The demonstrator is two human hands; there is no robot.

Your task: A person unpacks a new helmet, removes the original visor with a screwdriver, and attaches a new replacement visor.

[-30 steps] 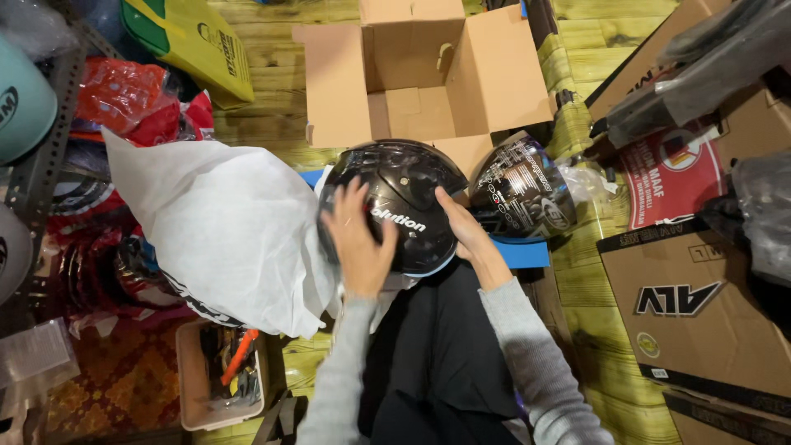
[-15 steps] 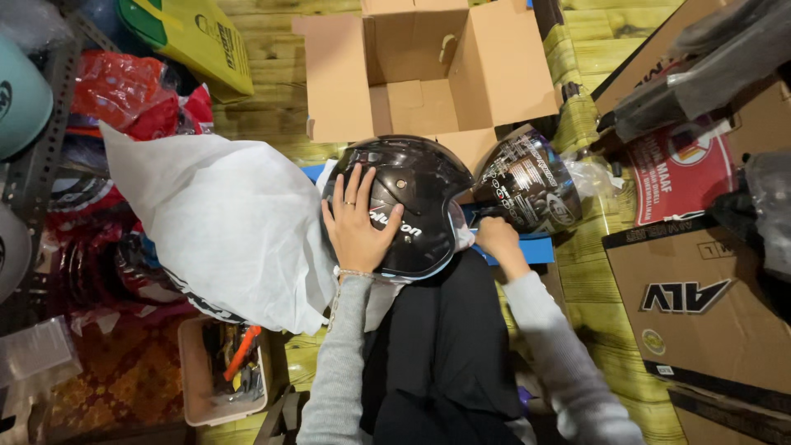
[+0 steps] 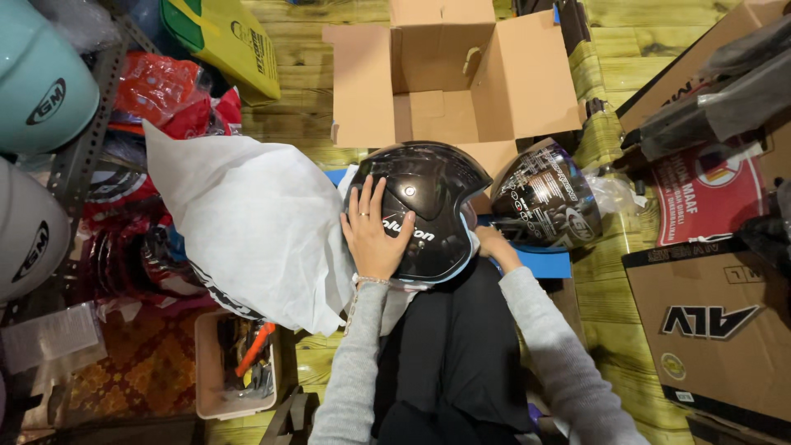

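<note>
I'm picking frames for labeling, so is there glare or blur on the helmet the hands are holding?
Head view: sharp overall; soft ceiling-light glare streaks the black helmet top; left hand crisp, right hand partly shadowed beneath it; edges bend slightly from wide-angle distortion.

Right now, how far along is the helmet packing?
Done: the brown cardboard box stands open, nothing visible inside it, and a second glossy dark patterned helmet lies beside it in clear plastic. In hand: the left hand lies flat on the glossy black open-face helmet, the right hand at its lower edge. Left: the white fabric bag beside it is not over that helmet, and neither helmet is boxed.
</note>
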